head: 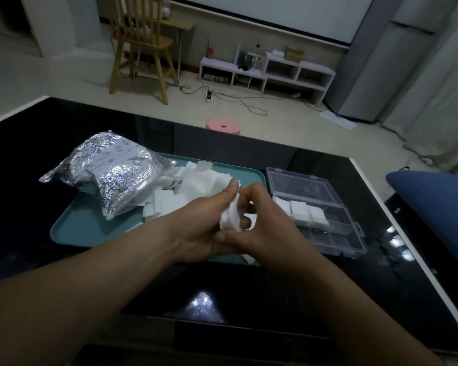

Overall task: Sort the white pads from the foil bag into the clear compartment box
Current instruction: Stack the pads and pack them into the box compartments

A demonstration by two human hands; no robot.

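A crinkled silver foil bag (111, 175) lies on the left of a teal tray (90, 228). Loose white pads (196, 180) are spilled across the tray beside the bag. My left hand (204, 223) and my right hand (262, 223) meet above the tray's right side, both closed on a small stack of white pads (230, 216). The clear compartment box (317, 207) stands open to the right of the tray. Its middle row holds three stacks of pads (302, 210); the near compartments look empty.
The tray and box sit on a glossy black table (222, 286) with a white edge. A blue cushion (439, 207) lies at the right. Beyond the table stand a pink stool (224, 127), a wooden chair (140, 43) and a low white shelf (267, 72).
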